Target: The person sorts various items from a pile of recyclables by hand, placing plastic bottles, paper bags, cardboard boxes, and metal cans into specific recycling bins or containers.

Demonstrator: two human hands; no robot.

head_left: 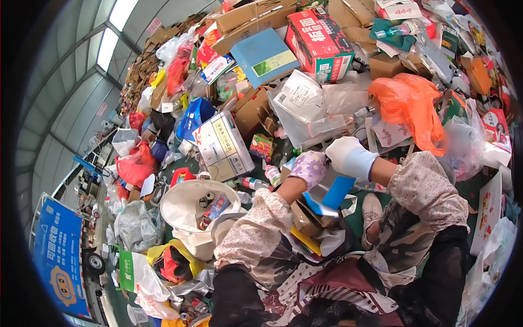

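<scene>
My left hand (308, 167), in a purple patterned glove, is closed, with its fingertips close to my right hand. In a white glove with a pale blue cuff, my right hand (350, 156) is curled into a fist. Anything between the fingers of either hand is hidden. Just below them, an opened box with blue flaps (339, 192) stands in a bag or bin between my knees, over brown cardboard (308, 219) and a yellow piece (306, 240). Left of my left forearm, a white bucket-like sack (180, 203) holds cans and small packaging.
A large heap of mixed waste rises ahead, with a red noodle carton (316, 41), a blue folder (263, 54), a white carton (222, 146) and an orange plastic bag (406, 103). A clear plastic bag (493, 267) lies right. A truck with a blue panel (60, 256) stands left.
</scene>
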